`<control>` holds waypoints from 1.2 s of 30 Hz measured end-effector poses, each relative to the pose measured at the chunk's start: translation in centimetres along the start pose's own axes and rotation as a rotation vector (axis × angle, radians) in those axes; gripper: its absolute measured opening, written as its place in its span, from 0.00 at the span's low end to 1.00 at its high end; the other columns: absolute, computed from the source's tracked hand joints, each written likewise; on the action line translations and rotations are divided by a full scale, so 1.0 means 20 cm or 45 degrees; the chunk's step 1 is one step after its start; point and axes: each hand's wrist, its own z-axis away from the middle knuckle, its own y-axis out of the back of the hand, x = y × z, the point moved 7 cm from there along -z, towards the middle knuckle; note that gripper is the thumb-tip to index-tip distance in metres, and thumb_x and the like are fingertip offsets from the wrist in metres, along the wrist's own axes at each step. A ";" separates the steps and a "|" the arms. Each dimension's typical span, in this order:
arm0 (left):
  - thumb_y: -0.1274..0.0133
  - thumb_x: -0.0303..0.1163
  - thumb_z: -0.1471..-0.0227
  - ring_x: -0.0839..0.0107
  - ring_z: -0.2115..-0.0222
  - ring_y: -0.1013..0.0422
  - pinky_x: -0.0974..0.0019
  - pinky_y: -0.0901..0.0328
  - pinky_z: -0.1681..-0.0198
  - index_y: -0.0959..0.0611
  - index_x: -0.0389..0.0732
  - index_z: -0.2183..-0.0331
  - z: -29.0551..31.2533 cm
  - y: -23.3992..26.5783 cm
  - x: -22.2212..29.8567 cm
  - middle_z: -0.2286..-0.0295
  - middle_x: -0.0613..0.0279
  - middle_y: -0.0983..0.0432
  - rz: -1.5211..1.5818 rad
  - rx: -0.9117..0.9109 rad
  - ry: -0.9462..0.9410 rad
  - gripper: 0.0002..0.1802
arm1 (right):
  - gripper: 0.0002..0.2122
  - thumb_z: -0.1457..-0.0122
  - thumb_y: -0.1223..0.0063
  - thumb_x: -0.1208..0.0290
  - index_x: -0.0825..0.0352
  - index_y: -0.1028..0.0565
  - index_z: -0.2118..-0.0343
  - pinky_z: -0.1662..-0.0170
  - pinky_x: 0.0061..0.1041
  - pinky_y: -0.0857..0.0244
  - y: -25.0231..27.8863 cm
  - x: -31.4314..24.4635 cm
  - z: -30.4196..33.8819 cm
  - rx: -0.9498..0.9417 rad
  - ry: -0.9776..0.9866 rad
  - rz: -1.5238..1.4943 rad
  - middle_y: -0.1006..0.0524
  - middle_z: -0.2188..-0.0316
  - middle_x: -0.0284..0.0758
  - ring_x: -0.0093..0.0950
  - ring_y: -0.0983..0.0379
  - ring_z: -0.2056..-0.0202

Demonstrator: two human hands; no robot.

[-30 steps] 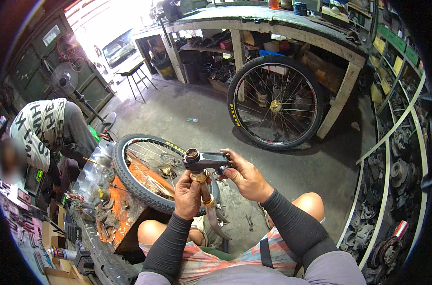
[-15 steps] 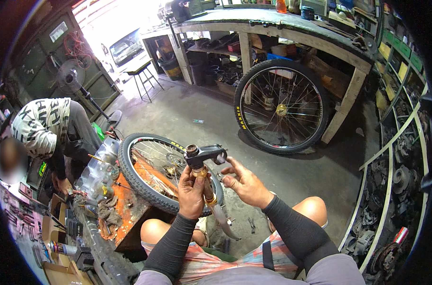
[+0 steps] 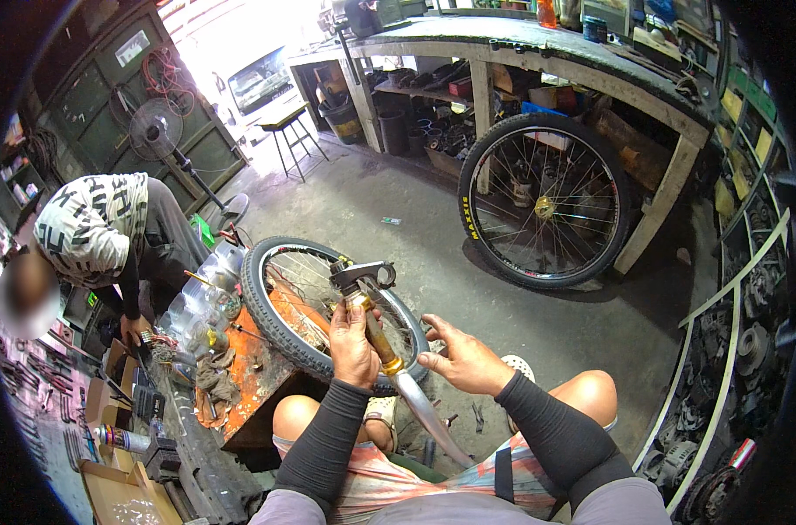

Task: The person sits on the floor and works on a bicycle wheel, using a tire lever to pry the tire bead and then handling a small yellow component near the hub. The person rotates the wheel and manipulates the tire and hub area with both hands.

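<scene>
In front of me my left hand (image 3: 354,350) is closed round the upper steerer tube of a silver bicycle fork (image 3: 428,418). Gold headset parts (image 3: 392,366) sit on the tube, above and below. A black handlebar stem (image 3: 363,275) tops it, its open clamp pointing right. The fork slants down toward my lap, its lower end by my shorts. Beside it, apart from the fork, my right hand (image 3: 468,357) has its fingers spread and holds nothing. Behind the stem, a bicycle wheel (image 3: 256,293) leans over an orange, worn surface (image 3: 253,354).
Another bicycle wheel (image 3: 478,249) stands against the workbench (image 3: 424,51). At left a co-worker (image 3: 96,227) bends over near clear plastic containers (image 3: 186,306). A stool (image 3: 281,118) and a fan (image 3: 157,129) stand farther back. Shelves of metal parts (image 3: 752,350) line the right side.
The fork has tilted and turned in my left hand, so the stem's open clamp now faces me more. My right hand has drawn away from the stem. The whole view has shifted slightly.
</scene>
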 end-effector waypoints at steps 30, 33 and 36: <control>0.43 0.30 0.29 0.72 0.60 0.21 0.68 0.25 0.53 0.23 0.41 0.43 0.01 -0.01 -0.01 0.58 0.64 0.19 -0.084 0.077 -0.070 0.16 | 0.39 0.31 0.37 0.55 0.71 0.41 0.26 0.38 0.40 0.28 -0.03 -0.02 0.03 -0.121 0.012 0.138 0.26 0.38 0.57 0.48 0.22 0.41; 0.43 0.30 0.29 0.72 0.60 0.21 0.68 0.25 0.53 0.23 0.41 0.42 0.01 -0.01 -0.01 0.58 0.64 0.19 -0.083 0.073 -0.075 0.17 | 0.38 0.31 0.37 0.56 0.71 0.41 0.26 0.38 0.40 0.28 -0.03 -0.02 0.03 -0.125 0.011 0.137 0.26 0.38 0.58 0.48 0.23 0.40; 0.43 0.30 0.29 0.71 0.59 0.21 0.67 0.25 0.52 0.23 0.40 0.42 0.02 -0.01 -0.01 0.57 0.63 0.18 -0.102 0.078 -0.069 0.18 | 0.37 0.31 0.37 0.56 0.72 0.39 0.27 0.37 0.41 0.28 -0.04 -0.02 0.03 -0.123 0.037 0.142 0.26 0.38 0.58 0.48 0.24 0.39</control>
